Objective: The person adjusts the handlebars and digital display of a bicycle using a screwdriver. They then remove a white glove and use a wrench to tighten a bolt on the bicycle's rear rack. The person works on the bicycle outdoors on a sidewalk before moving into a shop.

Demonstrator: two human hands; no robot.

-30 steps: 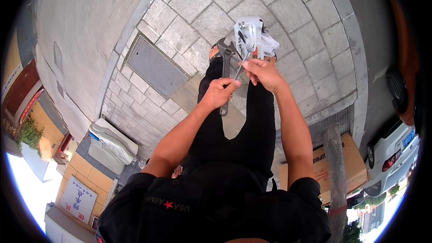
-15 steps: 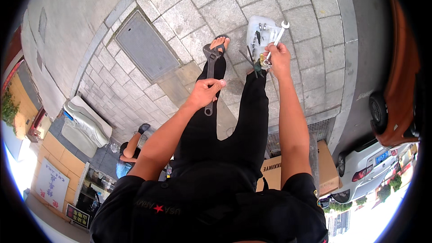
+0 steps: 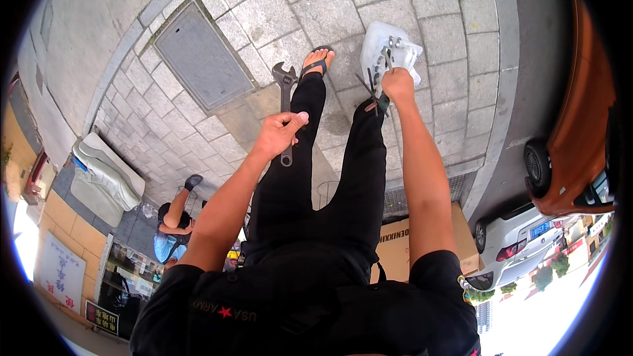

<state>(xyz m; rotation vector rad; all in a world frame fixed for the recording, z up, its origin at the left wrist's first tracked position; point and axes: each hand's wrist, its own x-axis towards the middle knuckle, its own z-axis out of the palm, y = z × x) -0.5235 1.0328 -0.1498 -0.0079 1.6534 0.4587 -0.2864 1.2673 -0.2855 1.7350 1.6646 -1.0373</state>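
Note:
My left hand (image 3: 278,134) is closed around the handle of a dark adjustable wrench (image 3: 286,95), its jaw end pointing away from me, over my left leg. My right hand (image 3: 398,84) is closed at the near edge of a whitish translucent plastic container (image 3: 377,36) on the pavement. A grey metal shaft, the combination wrench (image 3: 388,59), sticks out past its fingers, seen nearly edge-on; the rest is hidden by the hand. Several small dark and metal pieces lie in the container. Thin dark rods and a green-handled tool (image 3: 383,101) stand beside the hand, near my right foot.
Stone paving (image 3: 316,20) surrounds my feet, with a grey metal cover (image 3: 203,56) to the left. A cardboard box (image 3: 394,247) is behind me on the right. Another person (image 3: 173,234) sits at the left by a cushioned seat (image 3: 109,178). Orange and white cars stand at the right.
My right hand has turned and shifted slightly left, so the wrench now points away over the container. My left hand has moved a little left with the adjustable wrench.

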